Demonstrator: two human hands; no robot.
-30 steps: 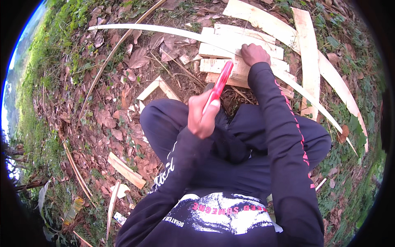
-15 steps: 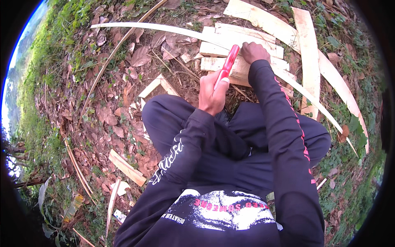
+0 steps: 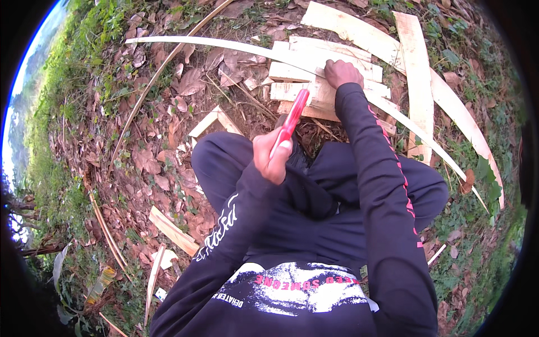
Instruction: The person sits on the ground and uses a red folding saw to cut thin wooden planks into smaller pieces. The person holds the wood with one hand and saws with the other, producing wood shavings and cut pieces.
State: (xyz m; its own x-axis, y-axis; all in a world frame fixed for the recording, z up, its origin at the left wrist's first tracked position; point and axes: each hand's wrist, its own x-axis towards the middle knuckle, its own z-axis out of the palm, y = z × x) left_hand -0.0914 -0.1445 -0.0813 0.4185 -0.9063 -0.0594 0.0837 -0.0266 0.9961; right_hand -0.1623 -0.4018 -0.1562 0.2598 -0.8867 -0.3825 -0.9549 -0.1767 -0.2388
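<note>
In my left hand [image 3: 269, 157] is a slim red tool [image 3: 293, 118], its far end pointing up toward the wood; its exact kind does not show. My right hand [image 3: 343, 73] is closed at the middle of a long, thin wooden strip [image 3: 224, 45], knuckles up; the fingertips are hidden. The strip arches across the front of me and slopes down to the right. Beneath it lie several short, pale boards [image 3: 286, 90], laid side by side on the ground. The red tool is apart from my right hand.
Longer pale planks [image 3: 416, 78] lie crossed at the right. An angled wood piece [image 3: 216, 119] sits by my left knee. More offcuts [image 3: 173, 229] and a thin bent stick [image 3: 151, 84] lie left among dry leaves. My crossed legs [image 3: 314, 224] are close below the boards.
My left hand has drawn back toward me and slightly left with the red tool, away from the boards. My right hand stays at the strip.
</note>
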